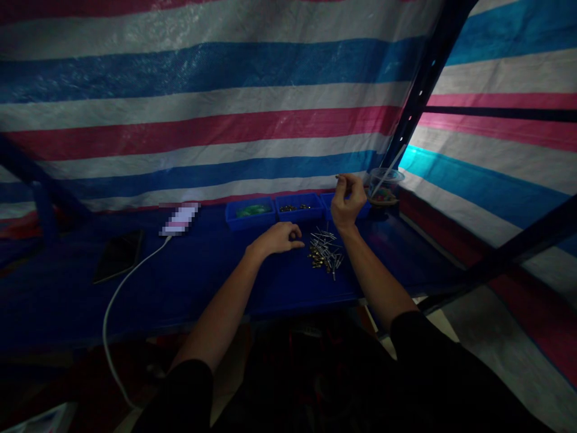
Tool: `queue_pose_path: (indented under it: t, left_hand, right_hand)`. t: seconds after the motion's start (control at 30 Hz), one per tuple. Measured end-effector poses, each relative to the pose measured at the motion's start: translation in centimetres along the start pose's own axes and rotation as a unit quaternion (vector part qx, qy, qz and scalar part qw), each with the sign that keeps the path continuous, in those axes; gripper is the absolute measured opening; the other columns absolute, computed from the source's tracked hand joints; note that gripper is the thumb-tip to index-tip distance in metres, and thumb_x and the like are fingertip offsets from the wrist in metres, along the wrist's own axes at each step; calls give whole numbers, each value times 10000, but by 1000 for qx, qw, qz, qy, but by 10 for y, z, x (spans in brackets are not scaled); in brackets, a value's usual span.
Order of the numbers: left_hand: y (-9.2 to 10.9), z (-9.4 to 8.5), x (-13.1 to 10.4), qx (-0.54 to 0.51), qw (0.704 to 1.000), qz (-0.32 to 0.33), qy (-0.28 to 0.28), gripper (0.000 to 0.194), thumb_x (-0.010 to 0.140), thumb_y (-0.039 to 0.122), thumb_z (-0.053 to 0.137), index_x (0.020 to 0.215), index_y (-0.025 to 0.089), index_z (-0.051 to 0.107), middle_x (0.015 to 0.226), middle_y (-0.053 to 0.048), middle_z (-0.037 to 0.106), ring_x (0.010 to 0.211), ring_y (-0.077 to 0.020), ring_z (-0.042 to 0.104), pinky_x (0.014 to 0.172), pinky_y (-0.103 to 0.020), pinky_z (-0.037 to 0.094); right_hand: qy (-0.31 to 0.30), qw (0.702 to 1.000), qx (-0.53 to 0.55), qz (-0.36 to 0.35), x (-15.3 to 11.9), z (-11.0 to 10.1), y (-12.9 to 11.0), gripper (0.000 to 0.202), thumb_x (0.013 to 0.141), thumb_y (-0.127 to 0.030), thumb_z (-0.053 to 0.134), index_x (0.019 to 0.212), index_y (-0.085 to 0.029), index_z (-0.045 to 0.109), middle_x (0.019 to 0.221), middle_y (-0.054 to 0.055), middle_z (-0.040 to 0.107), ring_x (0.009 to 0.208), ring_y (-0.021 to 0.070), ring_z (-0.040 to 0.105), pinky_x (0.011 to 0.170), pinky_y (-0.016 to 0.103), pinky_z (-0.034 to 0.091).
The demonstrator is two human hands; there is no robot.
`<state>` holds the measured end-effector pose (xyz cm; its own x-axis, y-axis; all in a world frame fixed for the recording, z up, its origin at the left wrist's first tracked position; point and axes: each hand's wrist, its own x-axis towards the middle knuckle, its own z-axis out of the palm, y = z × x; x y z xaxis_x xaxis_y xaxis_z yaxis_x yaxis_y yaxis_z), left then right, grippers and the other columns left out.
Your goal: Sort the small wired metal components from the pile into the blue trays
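Note:
My right hand (349, 199) is raised above the right blue bin (328, 207), its thumb and fingertips pinched together. A tiny dark tip shows at the pinch, too small to name. Lower and to the left, my left hand (280, 238) hovers at or rests on the blue tabletop (288, 282). Its fingers are loosely curved, thumb apart from the index finger, with nothing visible between them. Between my two arms lies a loose pile of thin silver pins (325, 243). Small brass-coloured pieces (317, 260) are mixed into its near left side.
Behind my hands stand a blue bin (250, 213) with green contents and another blue bin (300, 207) with brass pieces. A clear plastic tub (385, 183) is at the back right. Leftward lie a lit phone (181, 219), a white cable (110, 307) and a dark tablet-like device (119, 255).

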<state>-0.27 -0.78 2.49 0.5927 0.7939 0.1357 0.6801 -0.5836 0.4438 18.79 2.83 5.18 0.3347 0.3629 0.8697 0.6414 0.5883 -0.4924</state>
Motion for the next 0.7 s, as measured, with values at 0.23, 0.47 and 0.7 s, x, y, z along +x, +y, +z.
queue_pose_path:
  t: [0.23,0.47,0.7]
  left_hand:
    - [-18,2,6,-63,997,-44,25,101,748,145,591,805,157,673,758,-36,670,674,-150,596,645,-256,422]
    - [-22,-13,5,-350,912,-99,190,245,758,179,620,993,134,566,707,8,619,658,-118,570,642,-227,408]
    - [-14,-16,1,-427,884,-87,170,284,774,178,640,1025,134,516,692,20,601,591,-79,513,604,-201,386]
  right_hand:
    - [-328,936,-120,-39,-27,21,5,221,870,-334,520,935,-161,642,932,114,637,928,252,537,822,398,425]
    - [-447,884,25,-133,-37,12,-25,160,858,-273,542,988,-198,599,923,60,639,877,202,552,847,373,419]
    - [-455,880,57,-125,-33,10,-23,110,819,-160,564,924,-186,582,921,57,639,862,189,546,829,347,416]
